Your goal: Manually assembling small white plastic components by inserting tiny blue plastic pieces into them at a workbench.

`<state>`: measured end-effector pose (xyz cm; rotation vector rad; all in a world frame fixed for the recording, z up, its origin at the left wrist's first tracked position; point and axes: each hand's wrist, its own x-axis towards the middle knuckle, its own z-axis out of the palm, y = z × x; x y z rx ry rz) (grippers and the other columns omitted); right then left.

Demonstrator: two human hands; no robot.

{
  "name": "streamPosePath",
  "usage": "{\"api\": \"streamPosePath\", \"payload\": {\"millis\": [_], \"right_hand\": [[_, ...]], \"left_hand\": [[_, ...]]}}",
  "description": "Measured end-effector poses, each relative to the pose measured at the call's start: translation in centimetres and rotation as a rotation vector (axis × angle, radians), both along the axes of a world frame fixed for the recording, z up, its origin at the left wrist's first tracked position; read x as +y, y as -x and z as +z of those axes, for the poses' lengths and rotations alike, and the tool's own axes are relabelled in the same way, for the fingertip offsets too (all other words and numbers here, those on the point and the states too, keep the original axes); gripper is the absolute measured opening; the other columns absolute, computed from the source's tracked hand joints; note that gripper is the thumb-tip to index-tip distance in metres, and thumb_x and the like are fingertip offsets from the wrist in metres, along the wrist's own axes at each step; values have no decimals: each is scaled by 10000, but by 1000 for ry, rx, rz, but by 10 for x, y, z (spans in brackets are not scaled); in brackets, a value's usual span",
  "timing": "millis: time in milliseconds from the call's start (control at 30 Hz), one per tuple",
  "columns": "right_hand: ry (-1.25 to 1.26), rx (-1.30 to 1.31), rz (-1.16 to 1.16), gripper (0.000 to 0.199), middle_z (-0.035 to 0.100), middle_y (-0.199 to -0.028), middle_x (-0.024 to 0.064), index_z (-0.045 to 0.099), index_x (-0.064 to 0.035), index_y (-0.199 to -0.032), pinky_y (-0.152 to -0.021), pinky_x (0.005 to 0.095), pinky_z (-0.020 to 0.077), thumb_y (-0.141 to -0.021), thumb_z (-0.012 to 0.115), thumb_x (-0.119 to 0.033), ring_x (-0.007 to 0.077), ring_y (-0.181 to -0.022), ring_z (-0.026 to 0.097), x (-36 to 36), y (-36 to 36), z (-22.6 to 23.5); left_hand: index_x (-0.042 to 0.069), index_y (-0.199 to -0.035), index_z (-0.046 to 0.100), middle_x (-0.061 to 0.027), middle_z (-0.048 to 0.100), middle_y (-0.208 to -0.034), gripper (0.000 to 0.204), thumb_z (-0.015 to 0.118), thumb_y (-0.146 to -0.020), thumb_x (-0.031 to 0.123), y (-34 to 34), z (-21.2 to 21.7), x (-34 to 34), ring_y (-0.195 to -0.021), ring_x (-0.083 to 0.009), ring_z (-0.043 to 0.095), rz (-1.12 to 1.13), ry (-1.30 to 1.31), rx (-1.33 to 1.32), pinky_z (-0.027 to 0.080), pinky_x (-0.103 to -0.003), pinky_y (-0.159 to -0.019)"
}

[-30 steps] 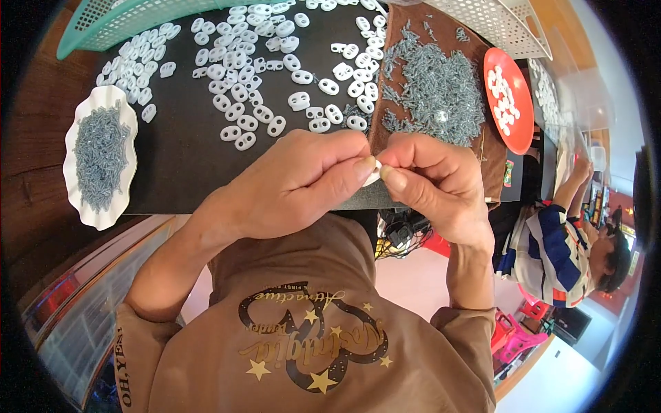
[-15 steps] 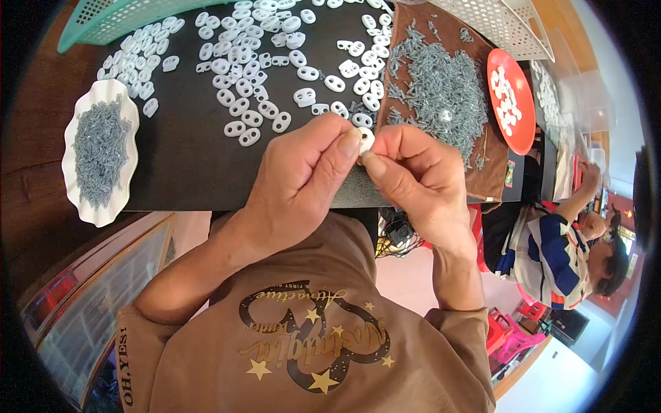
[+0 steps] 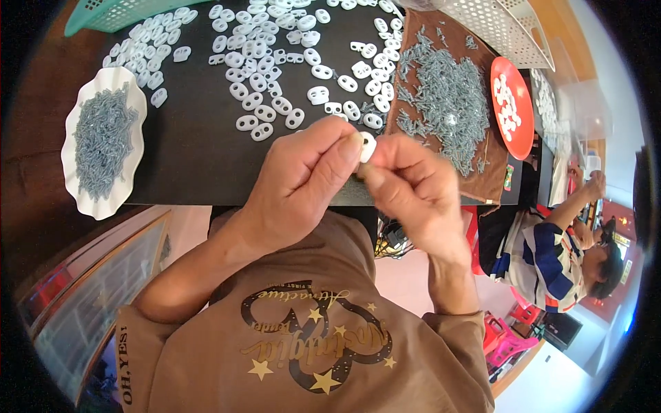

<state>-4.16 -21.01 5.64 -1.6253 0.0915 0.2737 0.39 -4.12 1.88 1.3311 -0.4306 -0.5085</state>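
Note:
Above the table's near edge, my left hand [image 3: 303, 182] pinches a small white plastic two-hole cord lock [image 3: 368, 146] between thumb and forefinger. One dark hole shows on it. My right hand [image 3: 416, 193], slightly smeared by motion, is closed against the piece's right side, thumb bent just below it. Whether a smaller part sits between the right fingertips is hidden. Many similar white cord locks [image 3: 264, 113] lie loose on the black table [image 3: 186, 162] beyond my hands. A heap of small grey spring-like parts [image 3: 447, 103] covers the brown cloth [image 3: 485, 186] to the right.
At left stands a white wavy-rimmed dish [image 3: 69, 162] of grey spring-like parts. A red plate [image 3: 527, 110] holding white pieces is at right. A green basket [image 3: 103, 17] and a white basket [image 3: 513, 31] border the far side. Another person [image 3: 554, 251] sits at the right.
The right hand has shifted slightly, its thumb dropping lower beside the cord lock, and more of the white piece shows. The view has tilted a little; the left hand keeps its pinch.

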Motion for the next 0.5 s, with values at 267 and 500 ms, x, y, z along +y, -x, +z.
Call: {"api": "streamPosePath", "payload": {"millis": [267,500], "right_hand": [[11,-137,-73,147,555,-836,-7,567,8,-1036,-557,178,383,-907,612,-46,32,-640,465,4,-6,-6],[327,-373,-6,179,506,-835,-22,562,14,-1017,-628,173,389,-854,625,52,36,-716,461,2,-6,-9]], "left_hand": [[11,-855,526,44,398,-670,264,460,-1010,214,0,1,2,-630,-37,348,87,11,30,313,-215,-540],[25,-874,536,54,418,-675,258,456,-1009,230,-1,3,1,-610,-27,344,62,63,81,294,-203,-526]]}}
